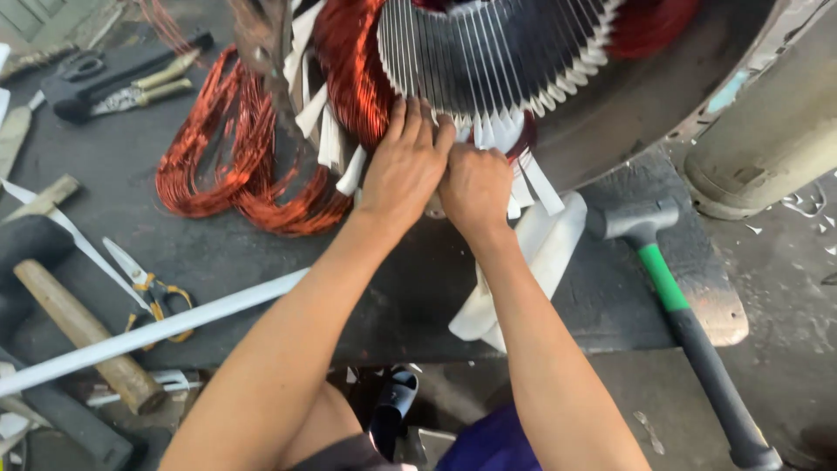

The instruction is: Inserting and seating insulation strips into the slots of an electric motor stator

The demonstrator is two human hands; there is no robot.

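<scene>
Left hand [408,166]: we laid it flat on the copper winding [353,70] at the stator core [488,52] rim, fingers pressed together, gripping nothing that we could see.
Right hand [475,187]: we curled it at the slots; grip contents hidden, could not tell.
Stator: lay on the dark bench [261,253], loose copper coils [235,166] to its left.
Nearby: white insulation strips [532,253], green-handled mallet [667,279], scissors [153,288].
Risk: we judged slot edges could scrape wire enamel; slot paper [353,170] could slip out.

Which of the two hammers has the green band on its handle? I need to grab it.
The hammer right of the right hand, on the bench's right edge: black grip, green band. The other hammer, far left, has a plain wooden handle.
</scene>
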